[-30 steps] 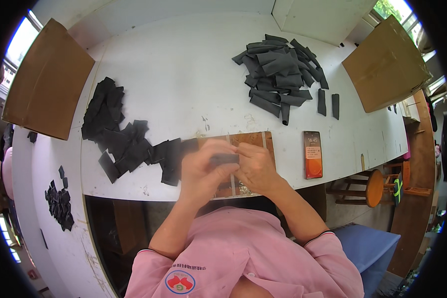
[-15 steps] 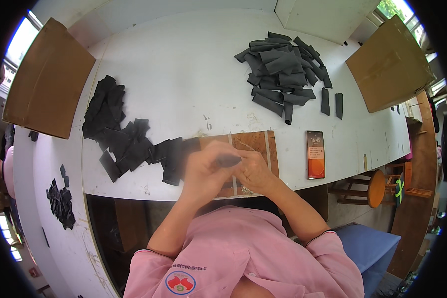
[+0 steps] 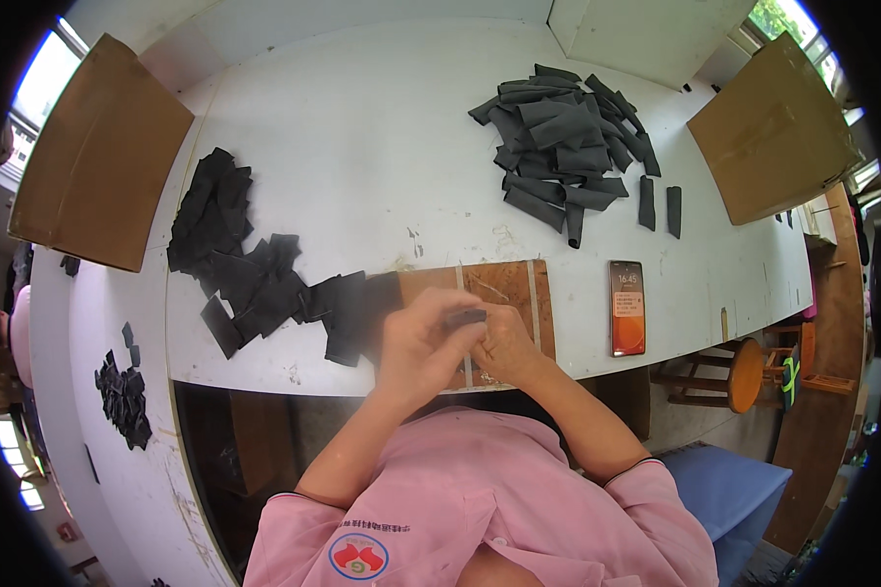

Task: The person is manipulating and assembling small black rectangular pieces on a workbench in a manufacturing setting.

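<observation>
Close together in front of my chest, my left hand (image 3: 419, 344) and my right hand (image 3: 508, 346) are both closed on one small black fabric piece (image 3: 468, 318). Only a short dark part of it shows between the fingers; the rest is hidden. Beneath the hands lies a brown wooden board (image 3: 519, 284) with pale strips across it. Flat black fabric pieces (image 3: 269, 293) overlap in a trail from the left, reaching the board beside my left hand. Farther off to the right is a heap of narrow, tube-like black pieces (image 3: 570, 132).
A phone (image 3: 627, 308) with a lit screen lies right of the board. Cardboard boxes stand at the left (image 3: 103, 157) and right (image 3: 773, 132) of the white table (image 3: 362, 137). More black scraps (image 3: 122, 401) lie far left. A wooden stool (image 3: 744, 375) stands at the right.
The black piece has turned between my fingers, and less of its pointed end shows. My hands stay together over the board; the whole view has shifted slightly.
</observation>
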### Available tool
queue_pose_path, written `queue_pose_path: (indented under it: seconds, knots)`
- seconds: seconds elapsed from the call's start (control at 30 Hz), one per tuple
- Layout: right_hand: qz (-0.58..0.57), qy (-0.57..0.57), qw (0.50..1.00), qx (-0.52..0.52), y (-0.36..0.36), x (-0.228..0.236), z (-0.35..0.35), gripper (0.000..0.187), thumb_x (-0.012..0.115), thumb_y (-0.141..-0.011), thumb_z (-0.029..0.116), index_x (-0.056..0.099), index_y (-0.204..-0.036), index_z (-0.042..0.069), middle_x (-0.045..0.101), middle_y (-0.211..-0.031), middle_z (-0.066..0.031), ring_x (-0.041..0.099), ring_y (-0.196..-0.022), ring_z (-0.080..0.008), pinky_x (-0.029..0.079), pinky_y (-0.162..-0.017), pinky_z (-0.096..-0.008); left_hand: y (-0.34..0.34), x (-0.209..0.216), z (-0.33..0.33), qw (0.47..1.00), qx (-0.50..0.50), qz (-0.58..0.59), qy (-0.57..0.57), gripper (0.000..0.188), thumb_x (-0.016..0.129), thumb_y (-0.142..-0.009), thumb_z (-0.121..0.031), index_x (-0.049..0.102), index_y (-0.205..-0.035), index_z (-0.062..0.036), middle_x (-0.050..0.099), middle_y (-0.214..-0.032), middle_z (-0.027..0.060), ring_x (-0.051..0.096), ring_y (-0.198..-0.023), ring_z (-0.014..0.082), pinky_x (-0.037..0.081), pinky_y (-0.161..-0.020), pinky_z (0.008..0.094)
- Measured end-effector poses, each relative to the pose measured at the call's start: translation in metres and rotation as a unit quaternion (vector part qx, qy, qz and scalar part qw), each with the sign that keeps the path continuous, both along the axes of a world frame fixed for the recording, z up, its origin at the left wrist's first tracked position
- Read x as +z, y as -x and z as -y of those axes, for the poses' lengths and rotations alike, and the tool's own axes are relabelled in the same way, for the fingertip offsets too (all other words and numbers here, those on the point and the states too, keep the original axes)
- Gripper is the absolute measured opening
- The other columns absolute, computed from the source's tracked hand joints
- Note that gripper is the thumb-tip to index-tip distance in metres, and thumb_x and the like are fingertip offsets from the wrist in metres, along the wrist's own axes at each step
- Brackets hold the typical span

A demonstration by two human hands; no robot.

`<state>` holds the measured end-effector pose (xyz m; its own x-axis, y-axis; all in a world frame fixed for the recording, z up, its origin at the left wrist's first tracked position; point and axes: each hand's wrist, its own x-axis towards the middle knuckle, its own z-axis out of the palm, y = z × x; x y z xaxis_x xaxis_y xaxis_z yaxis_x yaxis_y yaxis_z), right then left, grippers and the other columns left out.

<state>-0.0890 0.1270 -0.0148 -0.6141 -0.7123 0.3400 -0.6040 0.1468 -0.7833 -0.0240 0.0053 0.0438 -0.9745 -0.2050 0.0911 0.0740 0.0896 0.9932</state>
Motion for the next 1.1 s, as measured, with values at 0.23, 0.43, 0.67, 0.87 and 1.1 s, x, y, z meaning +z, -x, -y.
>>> queue_pose_path:
  seconds: [0.23,0.43,0.67,0.87,1.1]
  knots:
    - [-0.053,-0.059,0.997,-0.014,0.003,0.023,-0.003,0.018,0.060,-0.073,0.020,0.056,-0.077,0.003,0.054,-0.067,-0.0081,0.054,-0.066,-0.0242,0.043,-0.055,-0.0351,-0.004,0.003,0.002,0.983,0.024,-0.133,-0.124,0.017,0.057,-0.079,-0.004,0.056,-0.095,0.0018,0.060,-0.088,0.0143,0.056,-0.081,0.0194,0.043,-0.075,0.0287]
    - [-0.156,-0.111,0.981,0.001,0.007,0.049,0.000,0.023,0.062,-0.072,0.024,0.054,-0.063,0.005,0.052,-0.060,-0.0066,0.053,-0.059,-0.0224,0.041,-0.049,-0.0329,-0.010,0.006,0.017,0.919,0.117,-0.152,-0.346,0.015,0.053,-0.084,-0.016,0.055,-0.082,-0.0015,0.058,-0.083,0.0103,0.051,-0.083,0.0222,0.039,-0.080,0.0353]
    - [-0.108,-0.074,0.991,-0.011,0.003,0.026,0.002,0.025,0.063,-0.071,0.024,0.052,-0.059,0.005,0.051,-0.055,-0.0064,0.052,-0.053,-0.0225,0.040,-0.046,-0.0325,-0.010,0.003,0.016,0.959,0.137,-0.140,-0.207,0.008,0.051,-0.081,-0.003,0.055,-0.077,0.0017,0.059,-0.080,0.0111,0.052,-0.079,0.0170,0.039,-0.075,0.0291]
    - [-0.122,-0.040,0.991,-0.033,-0.002,0.016,0.008,0.026,0.062,-0.073,0.025,0.052,-0.058,0.005,0.052,-0.055,-0.0068,0.053,-0.051,-0.0228,0.040,-0.045,-0.0332,-0.009,0.002,0.021,0.970,0.130,-0.123,-0.164,0.013,0.056,-0.082,-0.011,0.054,-0.076,0.0013,0.058,-0.079,0.0127,0.052,-0.077,0.0194,0.039,-0.075,0.0309]
    - [0.063,0.008,0.995,0.083,0.030,0.064,0.003,0.028,0.059,-0.078,0.025,0.056,-0.062,0.001,0.052,-0.051,-0.0059,0.053,-0.049,-0.0155,0.040,-0.043,-0.0297,-0.016,-0.019,0.040,0.956,0.261,-0.080,-0.109,0.011,0.052,-0.084,-0.008,0.055,-0.081,0.0018,0.058,-0.078,0.0068,0.051,-0.070,0.0101,0.040,-0.070,0.0224]
